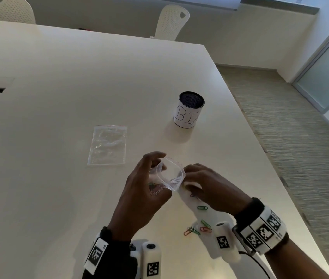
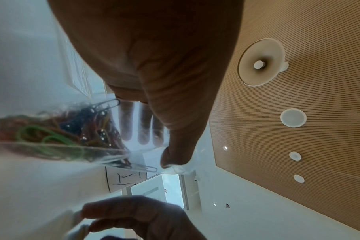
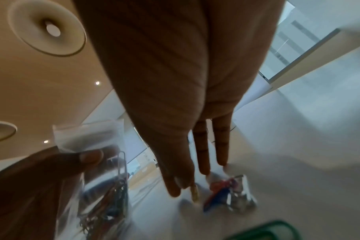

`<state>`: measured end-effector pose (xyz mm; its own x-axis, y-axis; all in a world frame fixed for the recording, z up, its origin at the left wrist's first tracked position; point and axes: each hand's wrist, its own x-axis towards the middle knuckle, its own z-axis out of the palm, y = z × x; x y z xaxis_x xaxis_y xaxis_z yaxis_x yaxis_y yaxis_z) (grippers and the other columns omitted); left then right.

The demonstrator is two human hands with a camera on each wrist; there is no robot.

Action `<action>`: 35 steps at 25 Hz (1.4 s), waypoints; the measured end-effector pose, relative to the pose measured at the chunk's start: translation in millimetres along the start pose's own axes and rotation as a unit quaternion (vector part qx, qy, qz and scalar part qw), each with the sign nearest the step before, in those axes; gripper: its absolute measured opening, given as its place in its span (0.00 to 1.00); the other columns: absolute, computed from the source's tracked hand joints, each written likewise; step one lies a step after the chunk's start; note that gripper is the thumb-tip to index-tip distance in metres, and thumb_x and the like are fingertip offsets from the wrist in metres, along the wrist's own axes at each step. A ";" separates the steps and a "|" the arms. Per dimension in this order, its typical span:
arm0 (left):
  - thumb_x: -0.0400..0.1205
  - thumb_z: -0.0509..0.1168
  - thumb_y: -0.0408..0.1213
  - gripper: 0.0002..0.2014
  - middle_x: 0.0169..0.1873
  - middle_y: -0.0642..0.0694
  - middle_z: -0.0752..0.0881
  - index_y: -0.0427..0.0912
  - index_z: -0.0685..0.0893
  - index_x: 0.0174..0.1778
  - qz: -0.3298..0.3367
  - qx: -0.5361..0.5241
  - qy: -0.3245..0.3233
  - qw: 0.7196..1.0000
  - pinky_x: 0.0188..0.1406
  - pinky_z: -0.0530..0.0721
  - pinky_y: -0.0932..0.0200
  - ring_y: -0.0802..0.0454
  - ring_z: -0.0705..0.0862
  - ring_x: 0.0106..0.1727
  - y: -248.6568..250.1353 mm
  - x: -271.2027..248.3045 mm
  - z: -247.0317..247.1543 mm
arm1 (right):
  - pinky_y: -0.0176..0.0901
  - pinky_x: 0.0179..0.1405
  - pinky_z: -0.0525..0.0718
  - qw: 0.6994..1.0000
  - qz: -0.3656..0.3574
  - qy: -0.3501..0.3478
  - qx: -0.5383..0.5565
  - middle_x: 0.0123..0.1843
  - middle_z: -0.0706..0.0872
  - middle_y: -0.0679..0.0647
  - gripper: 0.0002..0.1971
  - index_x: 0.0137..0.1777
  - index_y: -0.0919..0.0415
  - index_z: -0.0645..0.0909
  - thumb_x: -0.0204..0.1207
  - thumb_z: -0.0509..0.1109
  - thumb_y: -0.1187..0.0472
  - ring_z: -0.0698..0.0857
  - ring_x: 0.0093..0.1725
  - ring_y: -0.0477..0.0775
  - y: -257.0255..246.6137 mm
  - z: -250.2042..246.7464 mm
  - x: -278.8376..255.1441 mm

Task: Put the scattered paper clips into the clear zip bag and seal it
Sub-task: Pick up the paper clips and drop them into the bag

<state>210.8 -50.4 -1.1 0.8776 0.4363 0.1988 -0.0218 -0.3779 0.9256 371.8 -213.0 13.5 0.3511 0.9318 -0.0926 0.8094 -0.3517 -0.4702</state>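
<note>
My left hand (image 1: 155, 166) grips a small clear zip bag (image 1: 172, 174) just above the table and holds its mouth open. Thumb and fingers pinch the plastic in the left wrist view, where several coloured paper clips (image 2: 58, 134) lie inside the bag. My right hand (image 1: 191, 179) is at the right edge of the bag's mouth. In the blurred right wrist view its thumb and forefinger pinch a yellowish paper clip (image 3: 194, 193), the other fingers straight. Several loose paper clips (image 1: 202, 208) lie on the table under and behind the right hand.
A second, empty clear zip bag (image 1: 108, 144) lies flat to the left beyond my hands. A white cup with a dark inside (image 1: 188, 110) stands farther back on the right. The table's right edge (image 1: 260, 146) runs diagonally close to the right hand.
</note>
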 end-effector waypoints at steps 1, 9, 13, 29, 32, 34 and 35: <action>0.75 0.81 0.36 0.34 0.59 0.58 0.84 0.59 0.72 0.73 0.000 0.001 -0.001 1.000 0.47 0.88 0.72 0.61 0.86 0.59 -0.4 0.1 0.0 | 0.38 0.68 0.81 0.999 -0.021 -0.020 -0.024 0.70 0.85 0.44 0.15 0.67 0.50 0.87 0.84 0.71 0.65 0.80 0.69 0.44 1.2 1.8 -1.1; 0.75 0.80 0.31 0.35 0.59 0.59 0.84 0.62 0.72 0.73 -0.011 -0.001 -0.007 1.000 0.47 0.91 0.66 0.59 0.87 0.58 -2.8 1.1 -1.2 | 0.38 0.69 0.83 0.996 0.046 -0.074 -0.019 0.72 0.80 0.39 0.15 0.71 0.48 0.84 0.90 0.64 0.60 0.79 0.69 0.38 1.3 -9.5 -45.2; 0.75 0.79 0.31 0.36 0.59 0.59 0.84 0.65 0.72 0.71 -0.014 -0.007 -0.005 1.000 0.46 0.90 0.67 0.58 0.87 0.58 -2.5 0.8 -2.7 | 0.39 0.67 0.86 0.988 0.110 -0.104 -0.016 0.75 0.71 0.32 0.34 0.82 0.38 0.70 0.77 0.76 0.41 0.80 0.67 0.37 -4.3 -13.3 -66.9; 0.75 0.80 0.33 0.35 0.59 0.59 0.84 0.63 0.72 0.72 -0.007 0.012 -0.011 1.000 0.48 0.92 0.61 0.57 0.87 0.56 -1.1 0.9 2.9 | 0.46 0.46 0.86 0.992 0.060 0.035 -0.101 0.51 0.86 0.47 0.04 0.52 0.52 0.87 0.85 0.70 0.61 0.84 0.47 0.49 -15.1 22.7 -32.8; 0.75 0.80 0.33 0.35 0.59 0.58 0.84 0.61 0.72 0.73 -0.010 0.009 -0.013 1.000 0.47 0.92 0.61 0.56 0.88 0.55 -1.0 -0.3 1.5 | 0.45 0.45 0.85 0.991 0.074 0.037 -0.102 0.49 0.87 0.50 0.02 0.49 0.57 0.86 0.83 0.72 0.62 0.87 0.46 0.53 -16.3 14.8 -26.2; 0.76 0.80 0.33 0.35 0.59 0.58 0.84 0.62 0.72 0.73 -0.010 0.006 -0.012 1.000 0.47 0.92 0.62 0.56 0.88 0.56 -0.5 -0.2 0.2 | 0.45 0.44 0.85 0.992 0.091 0.045 -0.072 0.47 0.88 0.51 0.03 0.47 0.58 0.88 0.82 0.74 0.63 0.87 0.43 0.52 -12.1 8.0 -24.1; 0.76 0.80 0.33 0.35 0.58 0.58 0.84 0.62 0.72 0.73 -0.010 0.006 -0.011 1.000 0.47 0.92 0.63 0.56 0.88 0.56 -0.7 -0.1 0.1 | 0.45 0.44 0.86 0.992 0.104 0.053 -0.045 0.45 0.90 0.51 0.02 0.46 0.58 0.89 0.81 0.76 0.62 0.88 0.42 0.51 -8.0 4.9 -23.8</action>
<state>210.9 -50.3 -1.7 0.8877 0.4262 0.1741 0.0005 -0.3789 0.9254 354.7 -231.9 15.3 0.5578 0.8257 -0.0843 0.7518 -0.5457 -0.3701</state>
